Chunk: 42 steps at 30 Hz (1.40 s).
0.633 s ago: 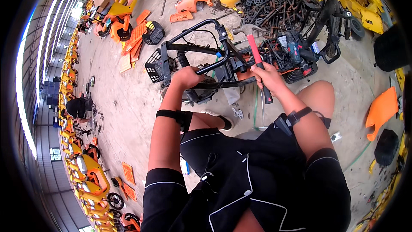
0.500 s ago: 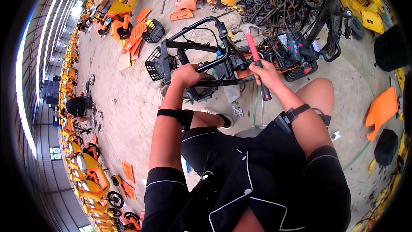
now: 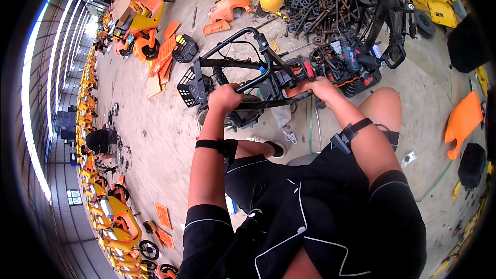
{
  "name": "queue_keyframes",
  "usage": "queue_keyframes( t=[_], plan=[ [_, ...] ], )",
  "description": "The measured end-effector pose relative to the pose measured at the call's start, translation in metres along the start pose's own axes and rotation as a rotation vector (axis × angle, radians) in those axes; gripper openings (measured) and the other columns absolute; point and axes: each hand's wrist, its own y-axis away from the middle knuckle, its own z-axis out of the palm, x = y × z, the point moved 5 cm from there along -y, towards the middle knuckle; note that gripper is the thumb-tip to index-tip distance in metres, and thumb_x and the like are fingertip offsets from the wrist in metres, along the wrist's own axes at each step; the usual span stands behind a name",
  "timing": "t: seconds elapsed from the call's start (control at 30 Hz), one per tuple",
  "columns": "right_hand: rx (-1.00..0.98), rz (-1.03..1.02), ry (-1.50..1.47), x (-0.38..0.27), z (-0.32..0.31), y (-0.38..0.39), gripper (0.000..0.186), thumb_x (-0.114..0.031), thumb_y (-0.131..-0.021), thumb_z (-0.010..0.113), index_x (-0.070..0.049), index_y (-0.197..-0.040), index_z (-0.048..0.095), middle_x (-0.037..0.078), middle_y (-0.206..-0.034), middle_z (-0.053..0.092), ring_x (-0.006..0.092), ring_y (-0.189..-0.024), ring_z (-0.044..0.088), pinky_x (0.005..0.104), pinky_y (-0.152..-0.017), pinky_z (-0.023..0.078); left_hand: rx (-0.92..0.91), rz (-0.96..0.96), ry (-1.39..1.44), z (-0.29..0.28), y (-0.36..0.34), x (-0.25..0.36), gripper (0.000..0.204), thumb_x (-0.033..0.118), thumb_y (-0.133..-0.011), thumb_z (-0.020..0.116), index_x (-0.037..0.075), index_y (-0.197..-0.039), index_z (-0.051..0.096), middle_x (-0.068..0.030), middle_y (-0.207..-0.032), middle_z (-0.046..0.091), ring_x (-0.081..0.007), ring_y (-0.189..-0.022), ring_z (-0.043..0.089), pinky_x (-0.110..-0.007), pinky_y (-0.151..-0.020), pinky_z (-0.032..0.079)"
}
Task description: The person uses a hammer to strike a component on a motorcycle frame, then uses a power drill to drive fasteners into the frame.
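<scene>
A black tubular scooter frame (image 3: 254,80) stands tilted in front of me, with a perforated black plate (image 3: 187,88) at its left end. My left hand (image 3: 225,98) is closed around one of its tubes. In my right hand (image 3: 323,90) is a hammer (image 3: 309,71) with a red and black handle. The handle is foreshortened, and I cannot make out the hammer's head. That hand is beside the frame's right end, close to an orange part.
A cordless drill (image 3: 352,61) lies on a cluttered black tray to the right. Behind it is a heap of rusty metal parts (image 3: 323,8). A yellow helmet-like shell (image 3: 273,1) and orange panels (image 3: 164,50) lie about. Yellow scooters line the left, near a crouching person (image 3: 97,141).
The hammer has swung from upright to a foreshortened position, and its head no longer shows. My left hand keeps its hold on the frame. The view has shifted slightly.
</scene>
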Motion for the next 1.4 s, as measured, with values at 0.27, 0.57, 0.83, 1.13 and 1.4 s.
queue_keyframes(
  t=[0.27,0.57,0.83,1.13,1.4],
  plan=[
    [0.059,0.171,-0.102,0.034,-0.001,-0.005,0.009,-0.005,-0.084,0.064,0.003,-0.079,0.065,0.010,-0.068,0.064,0.0184,-0.057,0.061,0.0328,-0.053,0.046,-0.006,0.005,-0.028,-0.001,0.001,0.001,0.036,0.041,-0.085,0.065,0.023,-0.113,0.078,-0.0159,-0.107,0.076,-0.0350,-0.103,0.071,-0.045,-0.092,0.057],
    [0.007,0.043,0.013,0.030,-0.004,0.002,0.014,-0.010,-0.083,0.066,0.003,-0.087,0.067,0.009,-0.080,0.066,0.0172,-0.066,0.064,0.0316,-0.060,0.049,0.016,0.025,-0.018,-0.001,0.003,0.004,0.035,0.039,-0.084,0.064,0.021,-0.111,0.078,-0.0165,-0.104,0.076,-0.0357,-0.101,0.071,-0.045,-0.090,0.057],
    [-0.088,0.023,-0.253,0.021,0.008,0.017,0.026,-0.007,-0.091,0.067,0.003,-0.115,0.067,0.009,-0.102,0.068,0.0182,-0.073,0.068,0.0291,-0.067,0.055,0.020,0.036,-0.012,-0.002,0.004,0.003,0.036,0.038,-0.084,0.063,0.021,-0.112,0.077,-0.0165,-0.105,0.076,-0.0355,-0.102,0.071,-0.045,-0.091,0.056],
    [-0.072,-0.171,-0.183,-0.006,0.018,0.045,0.028,-0.011,-0.097,0.066,-0.003,-0.125,0.066,0.005,-0.105,0.068,0.0145,-0.079,0.069,0.0266,-0.072,0.054,0.065,0.049,0.005,0.000,0.006,0.001,0.032,0.038,-0.087,0.064,0.018,-0.108,0.077,-0.0168,-0.102,0.075,-0.0376,-0.100,0.071,-0.046,-0.089,0.056],
    [-0.161,-0.299,-0.264,-0.076,0.018,0.112,0.050,-0.012,-0.105,0.058,-0.010,-0.150,0.037,0.006,-0.094,0.064,0.0081,-0.058,0.053,0.0258,-0.052,0.045,0.053,0.057,-0.010,-0.003,0.008,0.000,0.033,0.040,-0.087,0.065,0.020,-0.110,0.077,-0.0146,-0.102,0.076,-0.0363,-0.100,0.072,-0.046,-0.090,0.057]
  ],
)
